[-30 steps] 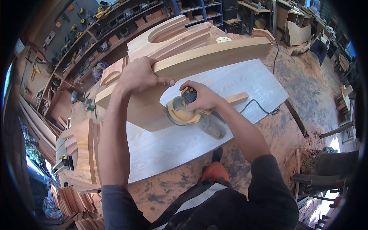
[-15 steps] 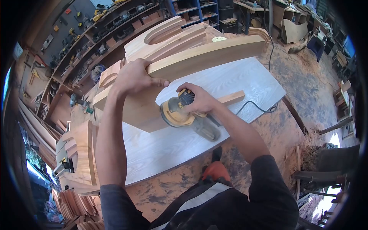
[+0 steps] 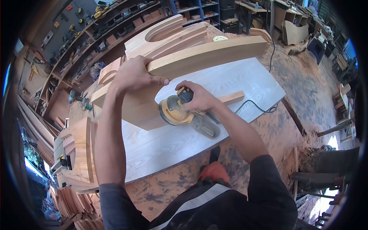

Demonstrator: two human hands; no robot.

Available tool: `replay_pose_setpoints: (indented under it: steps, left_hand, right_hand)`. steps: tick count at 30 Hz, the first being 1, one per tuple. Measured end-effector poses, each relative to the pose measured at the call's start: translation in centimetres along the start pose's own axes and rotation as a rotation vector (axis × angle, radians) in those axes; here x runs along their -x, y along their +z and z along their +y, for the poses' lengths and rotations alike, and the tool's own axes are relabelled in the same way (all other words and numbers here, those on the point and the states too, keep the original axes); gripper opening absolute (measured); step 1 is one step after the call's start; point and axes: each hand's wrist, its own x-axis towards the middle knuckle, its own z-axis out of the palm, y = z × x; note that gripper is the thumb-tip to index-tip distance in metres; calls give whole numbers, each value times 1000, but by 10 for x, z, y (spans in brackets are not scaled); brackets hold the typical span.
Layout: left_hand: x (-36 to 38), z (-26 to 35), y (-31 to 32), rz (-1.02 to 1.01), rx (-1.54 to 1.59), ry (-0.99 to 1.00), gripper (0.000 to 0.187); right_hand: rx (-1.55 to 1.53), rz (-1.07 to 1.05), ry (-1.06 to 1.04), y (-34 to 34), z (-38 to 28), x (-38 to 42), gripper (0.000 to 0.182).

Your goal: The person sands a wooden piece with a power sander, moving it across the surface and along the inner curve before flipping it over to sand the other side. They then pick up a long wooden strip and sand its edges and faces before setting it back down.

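Observation:
My left hand (image 3: 136, 74) grips the top edge of a large curved wooden piece (image 3: 207, 55), thumb on the near side and fingers behind. This piece stands on its edge on a pale board (image 3: 153, 155). My right hand (image 3: 197, 97) is wrapped round the head of a yellow and black sander (image 3: 174, 111). The sander's disc is tilted against the inner curved edge of the piece, and its grey dust canister (image 3: 205, 127) points toward me. Behind my right hand lies a short wood strip (image 3: 232, 97) on the board.
More shaped wooden parts (image 3: 165, 36) lie behind the curved piece, near a sanding disc (image 3: 220, 38). A cable (image 3: 255, 104) loops over the board's right side. At the left are a drill (image 3: 78, 100) and wooden frames (image 3: 82, 153). Tool shelves (image 3: 92, 42) line the back.
The sander has shifted very slightly left, and its dust canister has swung a little to the left. My left hand keeps its hold on the wooden piece.

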Motion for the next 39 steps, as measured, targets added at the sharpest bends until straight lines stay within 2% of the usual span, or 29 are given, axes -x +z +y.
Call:
replay_pose_setpoints:
  steps: [2,4,5,7,11,13,15,17,19,20,22,26,28,31,35,37,39]
  left_hand:
    - [2,4,-3,-22,6,-21,83]
    - [2,2,-5,-29,11,-40,81]
    - [0,-3,-1,-28,37,-17,81]
    - [1,-6,2,-26,68,2,81]
    - [4,-8,3,-7,77,-12,79]
    - [3,-8,1,-11,43,-8,75]
    - [4,-8,5,44,69,20,74]
    - [-1,-7,2,-2,78,-7,73]
    - [5,-11,4,-50,83,-55,73]
    - [7,-11,4,-3,89,-20,73]
    - [10,-10,2,28,88,-3,74]
    - [7,-9,1,-48,79,-22,82]
    - [9,-8,-2,-21,67,-12,80]
    - [8,-13,1,3,86,-9,79]
    - [8,-18,3,7,95,13,75]
    - [9,-17,2,-3,103,7,81]
    - [13,-13,-1,-1,92,2,81]
  right_hand:
    - [9,16,20,0,-10,-2,63]
    - [527,-193,89,-8,-28,-9,64]
    - [534,-193,85,-9,-35,-12,64]
    - [809,-328,143,-8,-46,-16,64]
    - [679,-253,23,-6,-34,-13,63]
    - [106,-97,31,-3,-18,-14,61]
    - [83,-26,34,2,-7,-11,60]
    - [70,34,40,-1,-3,-13,60]
    - [540,-209,84,-7,-33,-20,60]
    - [544,-212,72,-7,-41,-25,60]
    - [892,-371,177,-4,-51,-26,61]
    - [839,-336,136,-16,-44,-25,63]
    - [599,-289,4,-2,-39,-33,64]
    - [464,-174,23,0,-28,-26,63]
    - [610,-252,70,1,-43,-24,61]
    - [871,-433,149,-2,-55,-27,58]
    - [910,-412,133,-9,-53,-17,57]
